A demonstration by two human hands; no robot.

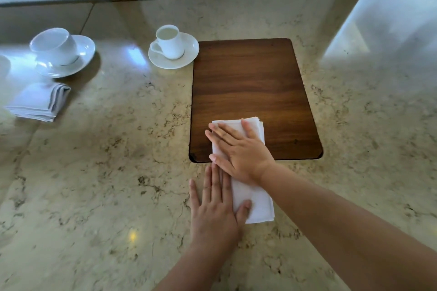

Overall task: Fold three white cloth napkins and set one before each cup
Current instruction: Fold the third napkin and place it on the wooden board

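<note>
A small folded white cloth napkin (39,101) lies before the left white cup (55,46), and both flat hands, left hand (216,210) and right hand (240,151), fingers straight, press a long white napkin strip (256,203) pointing away onto the brown wooden board (250,90).

Glossy veined stone counter (94,184), matt wooden board (248,82), white cloth napkin (255,201).

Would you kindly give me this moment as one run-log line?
left hand: flat on napkin | right hand: flat on napkin | napkin: half on wooden board | folded napkin: before left cup
</note>
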